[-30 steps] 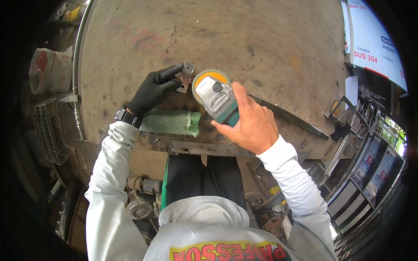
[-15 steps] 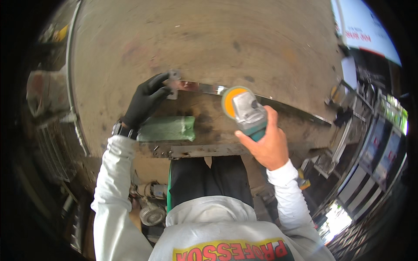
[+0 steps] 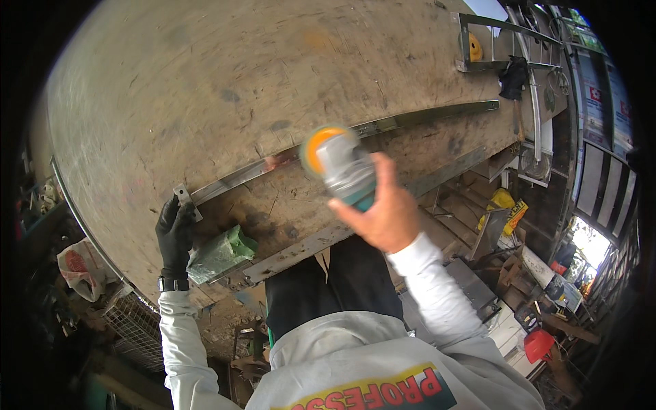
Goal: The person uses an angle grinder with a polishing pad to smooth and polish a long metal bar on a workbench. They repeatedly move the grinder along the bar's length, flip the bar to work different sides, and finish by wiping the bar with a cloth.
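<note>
Head cam: R hand [image 3: 389, 215] wrapped round angle grinder [image 3: 342, 160], orange disc [image 3: 318, 143] over mid-length of steel bar [image 3: 420, 119] lying across workbench [image 3: 205, 89]; contact unclear. Gloved L hand [image 3: 175, 229] pinches bar's end plate [image 3: 183, 195]. Looks mid-job, w/ disc partway along; can't tell which stretches are done vs. undone, as shine may be just reflections.

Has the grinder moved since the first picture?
Yes: judged against the bar, the grinder has moved right, away from the bar's left end.
</note>
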A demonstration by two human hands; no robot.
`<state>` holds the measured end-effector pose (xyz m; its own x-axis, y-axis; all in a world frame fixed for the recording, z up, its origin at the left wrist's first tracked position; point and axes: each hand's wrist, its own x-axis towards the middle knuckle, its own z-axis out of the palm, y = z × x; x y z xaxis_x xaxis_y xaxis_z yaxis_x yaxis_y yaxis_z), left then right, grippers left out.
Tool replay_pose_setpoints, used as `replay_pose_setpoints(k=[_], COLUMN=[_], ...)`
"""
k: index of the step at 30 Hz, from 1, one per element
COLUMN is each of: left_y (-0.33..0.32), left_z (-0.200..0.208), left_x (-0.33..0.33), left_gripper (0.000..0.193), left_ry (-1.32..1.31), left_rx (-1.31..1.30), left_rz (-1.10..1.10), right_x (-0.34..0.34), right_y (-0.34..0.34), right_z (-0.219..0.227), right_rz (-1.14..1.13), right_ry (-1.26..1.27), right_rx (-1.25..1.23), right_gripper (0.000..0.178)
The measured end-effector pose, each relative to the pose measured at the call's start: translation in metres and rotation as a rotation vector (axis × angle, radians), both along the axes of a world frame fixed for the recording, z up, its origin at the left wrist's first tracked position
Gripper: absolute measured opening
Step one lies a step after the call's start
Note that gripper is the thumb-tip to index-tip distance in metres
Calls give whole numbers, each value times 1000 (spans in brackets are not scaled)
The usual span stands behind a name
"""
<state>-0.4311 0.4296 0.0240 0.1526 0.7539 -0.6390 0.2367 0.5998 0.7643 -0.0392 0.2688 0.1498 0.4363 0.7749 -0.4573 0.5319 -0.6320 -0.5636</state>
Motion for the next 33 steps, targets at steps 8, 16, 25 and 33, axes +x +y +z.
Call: replay_pose_setpoints(k=[8, 16, 25, 33], left_y=[-2, -1, -9, -12], left_z=[-17, 0, 10, 10], left_x=[-19, -6, 6, 8], left_gripper=[35, 22, 19, 20], left_ry=[-89, 44, 80, 84], left_rx=[20, 3, 74, 116], left_rz=[40, 40, -29, -35], right_x=[126, -4, -99, 1], right_y=[-48, -24, 6, -5], right_z=[-4, 0, -20, -6], right_rz=[-309, -262, 93, -293], right_ry=[-302, 224, 293, 321], right_rx=[81, 237, 139, 142], right_gripper=[82, 92, 102, 94])
